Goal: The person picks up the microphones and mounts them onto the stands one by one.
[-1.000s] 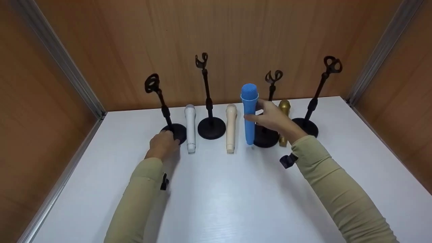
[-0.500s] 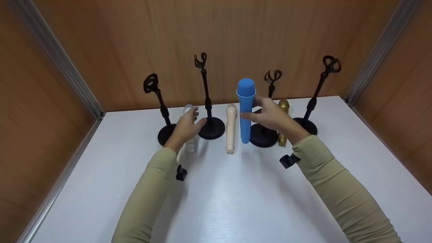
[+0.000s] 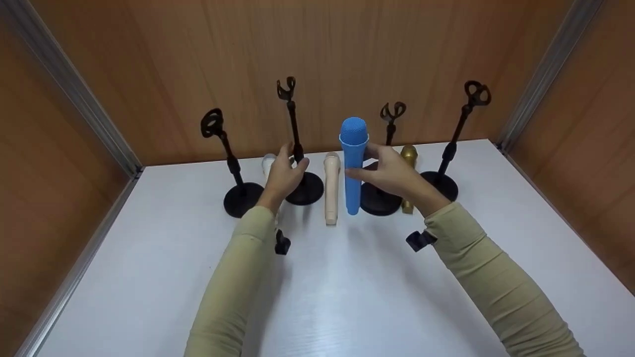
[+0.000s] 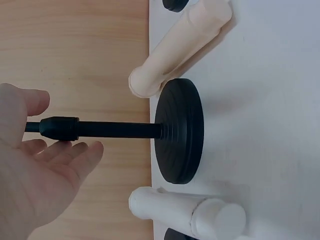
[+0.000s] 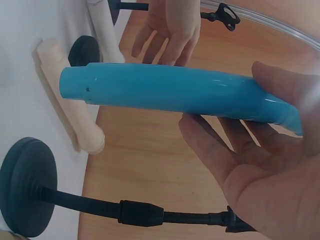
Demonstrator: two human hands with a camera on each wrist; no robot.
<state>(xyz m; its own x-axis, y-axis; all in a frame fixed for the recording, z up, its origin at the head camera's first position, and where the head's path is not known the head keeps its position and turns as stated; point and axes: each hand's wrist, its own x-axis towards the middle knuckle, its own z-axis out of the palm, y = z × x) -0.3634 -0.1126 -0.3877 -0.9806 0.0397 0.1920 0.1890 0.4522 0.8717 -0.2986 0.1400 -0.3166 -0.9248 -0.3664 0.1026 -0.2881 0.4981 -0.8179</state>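
My right hand (image 3: pixel 392 171) holds a blue microphone (image 3: pixel 353 178) upright above the table, head up, thumb on one side and fingers on the other. In the right wrist view the blue microphone (image 5: pixel 160 90) lies across the picture. My left hand (image 3: pixel 284 177) is at the pole of the second microphone stand (image 3: pixel 293 124) from the left. In the left wrist view the thumb and the loosely spread fingers (image 4: pixel 87 160) lie either side of that pole (image 4: pixel 117 129); whether they touch it I cannot tell. A white microphone (image 3: pixel 268 163) lies partly hidden behind the left hand.
A cream microphone (image 3: pixel 331 191) lies between the two middle stands. A gold microphone (image 3: pixel 409 154) is partly behind the right hand. Other black stands rise at the left (image 3: pixel 230 163), behind the right hand (image 3: pixel 381 201) and at the right (image 3: pixel 450 151). A wooden wall (image 3: pixel 337 49) closes the back.
My left hand has left the leftmost stand's base and moved right and up to the second stand, its fingers spreading. The right hand has shifted slightly left with the blue microphone.
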